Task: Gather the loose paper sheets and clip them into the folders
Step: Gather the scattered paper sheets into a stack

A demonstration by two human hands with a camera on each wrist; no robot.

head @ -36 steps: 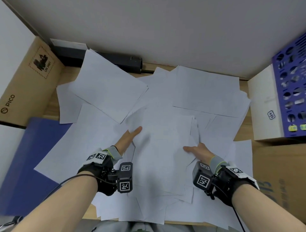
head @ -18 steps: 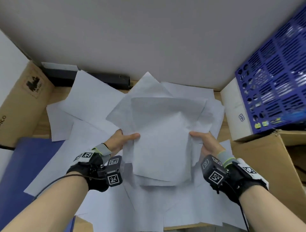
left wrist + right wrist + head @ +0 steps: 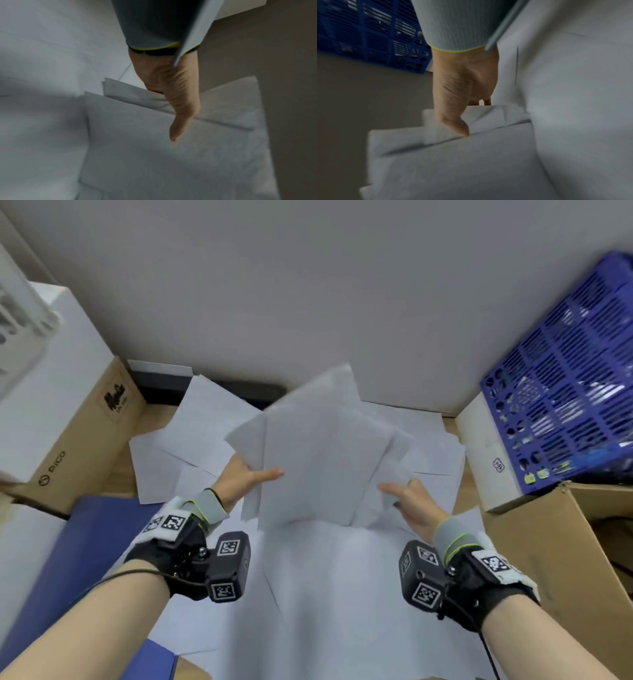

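While raised above the desk, both hands (image 3: 325,487) pinching a paper stack (image 3: 318,453), thumbs on top.

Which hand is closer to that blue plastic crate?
Right. The right hand grips the lifted sheets on the side of the blue crate; the left hand grips their far edge.

We looked along our left hand (image 3: 164,86), which entered from twelve o'clock below a grey cuff (image 3: 150,23) edged in yellow-green. Our thumb (image 3: 178,121) lay straight across the top of a bundle of paper sheets (image 3: 171,162) that filled the view toward six o'clock, pressing on it. The bundle's edges sat uneven, with corners poking out toward nine o'clock. More loose sheets (image 3: 42,40) lay beyond at ten o'clock. The picture was blurred.
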